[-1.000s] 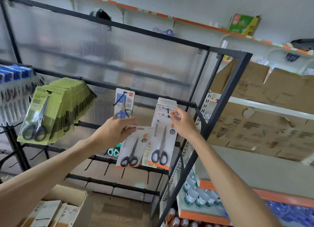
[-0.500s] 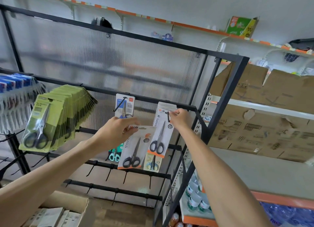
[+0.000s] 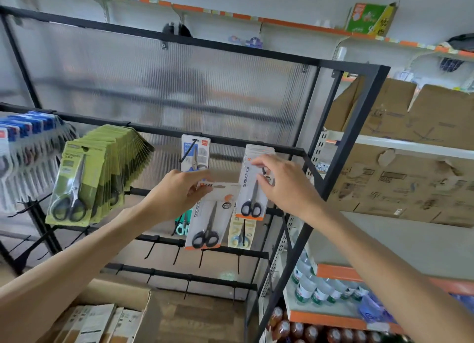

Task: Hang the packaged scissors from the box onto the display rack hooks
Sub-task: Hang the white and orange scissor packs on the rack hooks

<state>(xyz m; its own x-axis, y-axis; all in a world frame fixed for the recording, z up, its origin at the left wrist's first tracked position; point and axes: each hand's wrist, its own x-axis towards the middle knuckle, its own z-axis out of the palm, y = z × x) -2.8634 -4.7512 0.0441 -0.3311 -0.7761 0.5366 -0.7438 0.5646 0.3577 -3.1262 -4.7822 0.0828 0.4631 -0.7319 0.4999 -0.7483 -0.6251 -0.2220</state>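
My left hand [image 3: 177, 193] grips the top of a white-and-orange pack of black-handled scissors [image 3: 209, 219], which hangs tilted in front of the black display rack [image 3: 230, 139]. My right hand [image 3: 284, 186] has its fingers curled at the top edge of a second such pack [image 3: 252, 191], which hangs from a hook on the rack's upper bar with more packs behind it. The cardboard box [image 3: 107, 314] at the bottom left holds several more packs on edge.
Green scissor packs [image 3: 87, 183] and blue-topped packs [image 3: 23, 150] fill hooks at the left. A blue pack [image 3: 195, 152] hangs behind my left hand. Several bare hooks [image 3: 177, 255] line the lower bars. Cardboard sheets [image 3: 410, 157] and bottles [image 3: 315, 288] fill the shelves at right.
My right hand pushed its pack back along the upper hook and now sits lower on its front. My left hand rose slightly with its pack.
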